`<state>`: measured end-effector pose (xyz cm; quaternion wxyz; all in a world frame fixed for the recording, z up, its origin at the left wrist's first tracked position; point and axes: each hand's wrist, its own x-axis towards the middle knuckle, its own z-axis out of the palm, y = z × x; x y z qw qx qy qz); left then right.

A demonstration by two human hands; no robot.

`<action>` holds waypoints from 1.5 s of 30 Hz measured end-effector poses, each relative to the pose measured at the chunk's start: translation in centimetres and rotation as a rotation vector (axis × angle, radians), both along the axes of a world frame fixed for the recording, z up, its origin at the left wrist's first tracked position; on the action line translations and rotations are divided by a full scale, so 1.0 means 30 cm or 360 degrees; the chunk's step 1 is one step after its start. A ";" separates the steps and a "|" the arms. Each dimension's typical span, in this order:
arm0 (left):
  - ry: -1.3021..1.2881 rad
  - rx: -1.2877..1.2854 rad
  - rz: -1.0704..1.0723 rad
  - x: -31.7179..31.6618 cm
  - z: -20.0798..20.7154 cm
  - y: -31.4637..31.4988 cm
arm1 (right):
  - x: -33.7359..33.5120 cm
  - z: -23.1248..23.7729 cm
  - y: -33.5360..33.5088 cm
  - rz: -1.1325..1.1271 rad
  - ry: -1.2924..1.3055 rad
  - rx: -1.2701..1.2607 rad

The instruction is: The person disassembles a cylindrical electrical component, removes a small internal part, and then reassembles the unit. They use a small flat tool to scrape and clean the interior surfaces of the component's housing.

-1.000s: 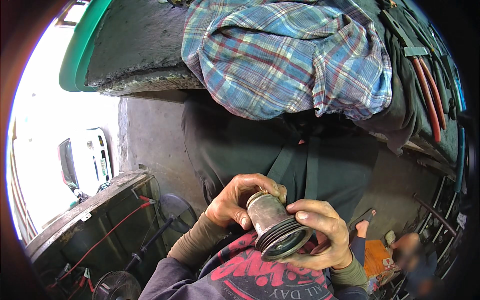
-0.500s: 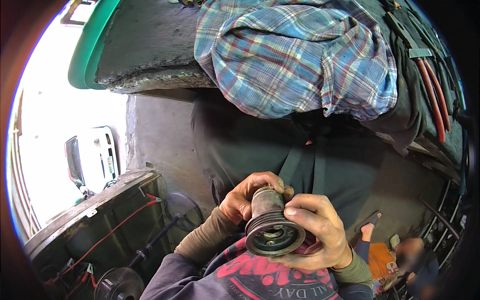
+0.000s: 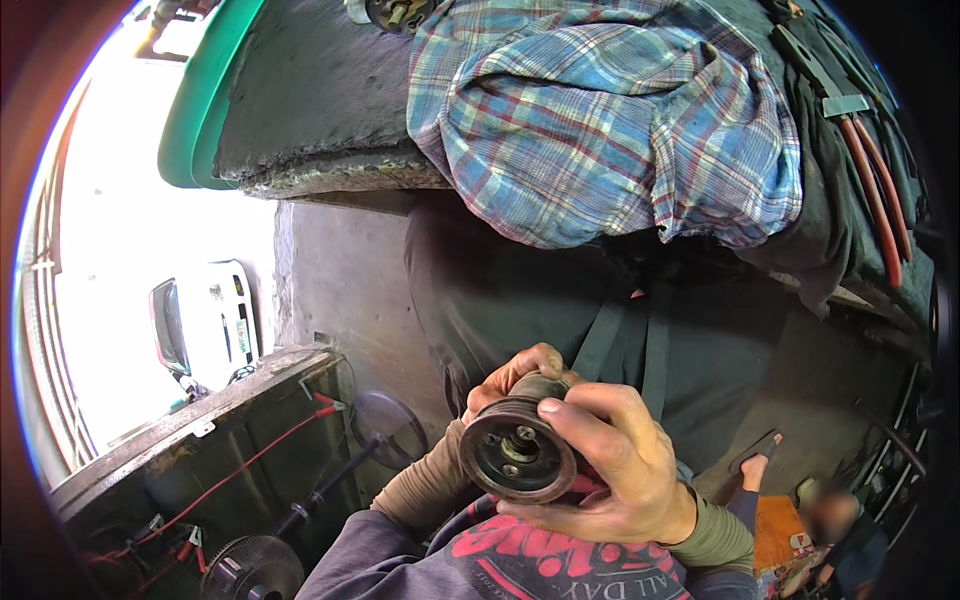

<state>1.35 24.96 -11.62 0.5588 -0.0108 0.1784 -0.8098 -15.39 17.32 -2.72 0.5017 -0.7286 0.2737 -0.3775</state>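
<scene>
A worn, dark metal pulley (image 3: 518, 462) with a grooved rim and a short cylindrical body is held up in front of my chest. Its hollow face, with a bolt-like centre, is turned up toward the view. My left hand (image 3: 512, 378) is closed around the far, narrower end, its fingers partly hidden behind the part. From the right, my right hand (image 3: 635, 462) grips the rim, thumb against the upper edge and other fingers beneath. Beyond the hands are my dark-clothed legs.
On the bench (image 3: 310, 110) ahead lie a plaid cloth (image 3: 600, 120), a round metal part (image 3: 400, 12) and a red-handled tool (image 3: 872, 190). A fan (image 3: 252, 568) and red cables (image 3: 235, 445) are at lower left. Another person (image 3: 850, 530) is at lower right.
The pulley has tipped and swung slightly left, so its hollow face shows more fully. Both hands keep hold of it. The whole view has shifted a little.
</scene>
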 end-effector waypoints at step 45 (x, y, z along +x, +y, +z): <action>-0.1036 0.0006 -0.0004 0.058 0.046 0.002 | -0.138 -0.136 -0.033 0.0223 -0.0538 0.1212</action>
